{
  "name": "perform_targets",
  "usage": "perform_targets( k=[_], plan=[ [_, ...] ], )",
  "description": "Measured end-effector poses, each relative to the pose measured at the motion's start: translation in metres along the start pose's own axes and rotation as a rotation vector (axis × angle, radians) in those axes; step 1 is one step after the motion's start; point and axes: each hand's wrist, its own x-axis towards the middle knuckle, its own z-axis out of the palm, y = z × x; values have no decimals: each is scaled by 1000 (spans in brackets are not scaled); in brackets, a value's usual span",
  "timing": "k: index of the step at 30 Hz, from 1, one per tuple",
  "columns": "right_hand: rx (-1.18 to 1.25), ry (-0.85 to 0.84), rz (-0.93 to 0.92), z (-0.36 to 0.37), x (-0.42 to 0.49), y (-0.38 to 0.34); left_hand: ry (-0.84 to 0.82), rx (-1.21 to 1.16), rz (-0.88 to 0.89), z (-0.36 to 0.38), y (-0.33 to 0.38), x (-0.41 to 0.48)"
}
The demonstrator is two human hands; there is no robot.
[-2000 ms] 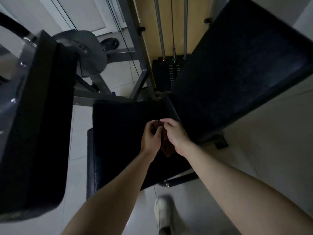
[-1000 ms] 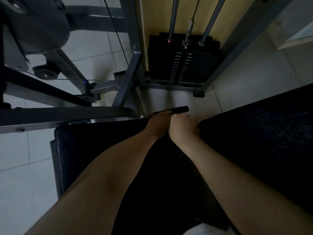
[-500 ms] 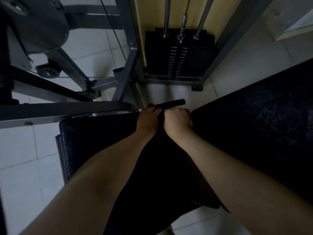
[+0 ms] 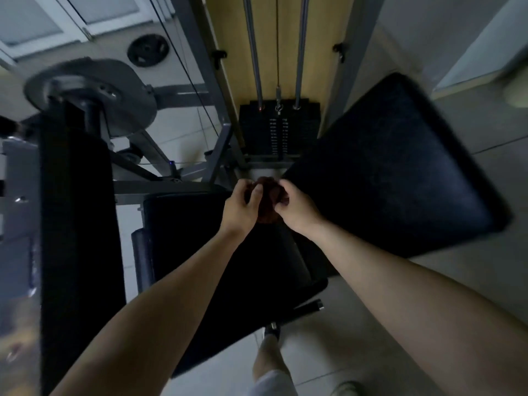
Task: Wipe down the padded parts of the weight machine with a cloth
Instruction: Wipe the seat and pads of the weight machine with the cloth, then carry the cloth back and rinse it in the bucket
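Note:
A small dark reddish-brown cloth (image 4: 268, 204) is bunched between my two hands, above the far end of the black padded seat (image 4: 200, 252). My left hand (image 4: 241, 205) grips the cloth's left side with its fingers curled. From the right, my right hand (image 4: 295, 208) pinches the same cloth. The large black padded backrest (image 4: 394, 172) slants up to the right of my hands. A tall black pad (image 4: 74, 238) stands on edge at the left.
The weight stack (image 4: 278, 132) with its guide rods and cable sits straight ahead in the grey frame. A grey cam disc (image 4: 94, 92) is at upper left. A loose weight plate (image 4: 147, 50) leans by the wall. My leg (image 4: 268, 364) stands on the tiled floor below the seat.
My hands were pressed down at the seat's far edge; now they are lifted off it and hold the cloth up between them. My view has pulled back and tilted up.

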Motion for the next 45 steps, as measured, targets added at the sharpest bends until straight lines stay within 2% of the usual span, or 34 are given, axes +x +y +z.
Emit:
perform_targets(
  k=[5,10,14,18,22,29,33,36,38,40,41,45],
  plan=[
    [63,148,-85,-69,-126,10,-14,91,212,15,69,-102],
    [61,474,-123,-142,-239,40,-32,177,382,55,135,-189],
    [160,619,-45,-206,-313,70,-124,144,489,98,191,-246],
    [255,742,20,-262,-375,101,-192,79,489,145,243,-287],
    [263,839,137,-308,-415,134,-285,177,514,198,290,-309],
    [337,961,284,-361,-437,161,-512,170,317,298,345,-312],
    [394,1042,340,-392,-424,167,-569,335,370,334,359,-294],
    [364,1072,398,-415,-405,164,-554,549,531,359,373,-274],
    [348,1086,411,-431,-388,160,-607,401,671,372,389,-265],
    [358,1094,407,-445,-370,154,-774,137,700,379,405,-259],
    [374,1100,405,-452,-363,151,-834,78,720,381,412,-254],
    [432,1109,404,-480,-344,141,-900,49,791,394,430,-224]
  ],
)
